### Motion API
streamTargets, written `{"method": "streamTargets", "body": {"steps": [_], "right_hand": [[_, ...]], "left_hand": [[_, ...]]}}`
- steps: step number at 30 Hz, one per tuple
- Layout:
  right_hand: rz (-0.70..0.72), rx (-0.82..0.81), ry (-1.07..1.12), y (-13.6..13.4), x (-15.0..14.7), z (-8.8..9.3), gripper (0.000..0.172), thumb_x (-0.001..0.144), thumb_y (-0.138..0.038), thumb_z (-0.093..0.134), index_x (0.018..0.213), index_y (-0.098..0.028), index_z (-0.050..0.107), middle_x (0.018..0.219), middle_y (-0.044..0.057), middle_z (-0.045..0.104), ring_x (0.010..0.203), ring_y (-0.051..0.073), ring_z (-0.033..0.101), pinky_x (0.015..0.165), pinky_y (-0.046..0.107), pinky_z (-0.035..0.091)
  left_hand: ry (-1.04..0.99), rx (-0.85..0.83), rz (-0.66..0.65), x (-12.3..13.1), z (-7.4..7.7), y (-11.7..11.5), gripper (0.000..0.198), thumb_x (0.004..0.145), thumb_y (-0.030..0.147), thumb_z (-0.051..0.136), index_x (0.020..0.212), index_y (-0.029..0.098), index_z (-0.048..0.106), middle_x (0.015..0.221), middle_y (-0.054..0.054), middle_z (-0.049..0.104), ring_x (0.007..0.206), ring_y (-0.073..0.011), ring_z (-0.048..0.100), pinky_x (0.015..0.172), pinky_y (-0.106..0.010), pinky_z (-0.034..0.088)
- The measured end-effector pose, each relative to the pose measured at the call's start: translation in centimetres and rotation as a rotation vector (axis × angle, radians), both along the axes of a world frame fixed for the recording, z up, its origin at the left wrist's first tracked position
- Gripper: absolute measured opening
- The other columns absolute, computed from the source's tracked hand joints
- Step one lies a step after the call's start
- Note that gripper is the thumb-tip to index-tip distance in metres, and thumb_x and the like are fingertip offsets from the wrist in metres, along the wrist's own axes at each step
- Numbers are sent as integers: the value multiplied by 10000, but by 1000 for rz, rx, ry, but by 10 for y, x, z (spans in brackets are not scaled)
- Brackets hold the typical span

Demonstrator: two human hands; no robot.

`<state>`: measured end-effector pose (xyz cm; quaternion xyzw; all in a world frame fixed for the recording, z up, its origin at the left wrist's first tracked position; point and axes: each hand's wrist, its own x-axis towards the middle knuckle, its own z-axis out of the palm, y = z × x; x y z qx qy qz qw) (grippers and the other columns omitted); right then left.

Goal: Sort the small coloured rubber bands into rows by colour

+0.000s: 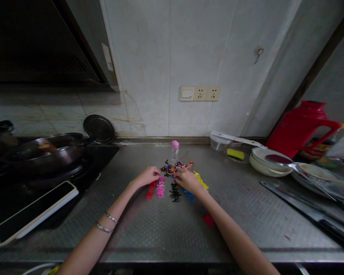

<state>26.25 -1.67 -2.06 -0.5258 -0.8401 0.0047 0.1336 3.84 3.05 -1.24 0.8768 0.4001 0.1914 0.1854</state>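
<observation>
My left hand has its fingers pinched together at the top of the pink bands, beside the red bands; what it holds is too small to name. My right hand is at the near edge of a mixed-colour pile, fingers closed together, their tips partly hidden. Below it lie black bands and blue bands. Yellow bands are to its right. A clear bottle with a pink cap stands behind the pile.
A red object lies beside my right forearm. At left are a phone-like device and a pan on the stove. At right sit a sponge, bowls, a long knife and a red thermos.
</observation>
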Motion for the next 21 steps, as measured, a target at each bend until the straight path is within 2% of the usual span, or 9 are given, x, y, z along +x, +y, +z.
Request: {"method": "streamTargets", "body": {"steps": [11,21], "right_hand": [[-68,12,-46,1,-2,1,218,833,-293,433,931,-204,605,989,65,563,985,186,463,817,241,362],[-35,66,-131,1,-2,2,245,844,-309,406,872,-192,619,965,77,562,969,205,464,808,266,376]], "left_hand": [[26,17,15,-3,-3,2,219,733,259,489,745,157,682,728,-37,608,657,-132,533,612,-204,367],[61,31,21,-4,-2,2,224,745,256,487,761,149,683,743,-39,610,667,-125,538,632,-199,373]]}}
